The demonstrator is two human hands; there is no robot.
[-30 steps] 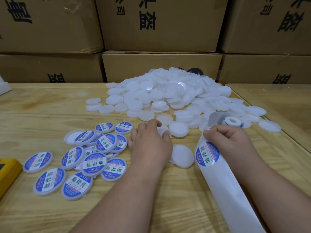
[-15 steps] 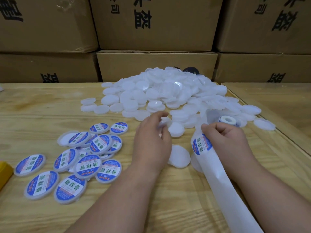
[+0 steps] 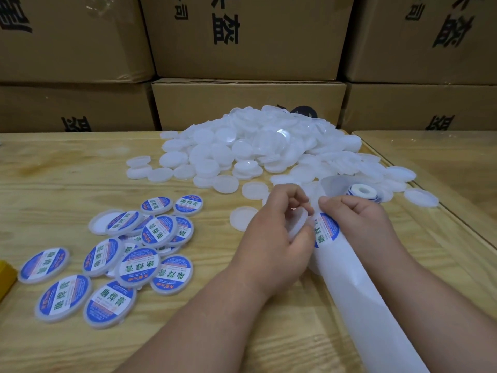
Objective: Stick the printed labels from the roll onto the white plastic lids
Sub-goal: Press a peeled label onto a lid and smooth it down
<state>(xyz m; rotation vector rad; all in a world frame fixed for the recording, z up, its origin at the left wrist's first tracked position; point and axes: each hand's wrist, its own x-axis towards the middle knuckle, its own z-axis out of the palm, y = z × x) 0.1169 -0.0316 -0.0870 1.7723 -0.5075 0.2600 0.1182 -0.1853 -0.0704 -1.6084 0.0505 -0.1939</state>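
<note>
Left hand (image 3: 271,238) grips round white plastic lid (image 3: 297,230); right hand (image 3: 357,219) pinches glossy backing strip (image 3: 363,305) w/ blue label (image 3: 325,230).

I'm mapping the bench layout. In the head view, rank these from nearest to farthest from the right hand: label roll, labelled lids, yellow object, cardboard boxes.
From the right hand:
1. Label roll, just beyond it.
2. Labelled lids, left.
3. Yellow object, far left edge, and cardboard boxes, behind the table: too close to call.

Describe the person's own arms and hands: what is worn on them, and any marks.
Both forearms are bare as far as the picture shows: no sleeves or cuffs. The left hand and right hand wear no gloves; no rings, watch or wristband show. Fingernails look short and unpainted. No marks or bandages are visible.
</note>
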